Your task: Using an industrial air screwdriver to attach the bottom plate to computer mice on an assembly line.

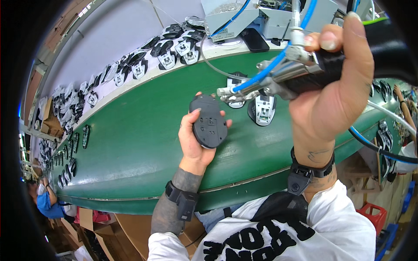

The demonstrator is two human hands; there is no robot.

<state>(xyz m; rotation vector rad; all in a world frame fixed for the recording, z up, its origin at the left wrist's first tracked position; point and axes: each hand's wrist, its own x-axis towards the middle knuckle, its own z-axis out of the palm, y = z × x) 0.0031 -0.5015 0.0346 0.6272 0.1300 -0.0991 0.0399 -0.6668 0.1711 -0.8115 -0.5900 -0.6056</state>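
My left hand (190, 140) grips a black computer mouse (208, 122) with its underside facing up, fingers wrapped round both sides. Small screw holes dot the mouse's base. In my right hand (333, 93) is a black powered screwdriver (320, 71), held slantwise with a metal feed head at its front and a blue air tube (278, 61) joined to it. The metal nose hangs just beyond the mouse's upper right, seemingly apart from it. Behind the nose, two opened mouse shells (264, 108) with white insides lie on the green conveyor belt (143, 130); the screwdriver partly covers the farther one.
Several opened mouse halves (167, 58) line the white ledge along the belt's far side. A black phone (254, 40) and a white box of small parts (228, 19) stand there too. More mice (85, 136) sit on the belt at left. Co-workers appear at both edges.
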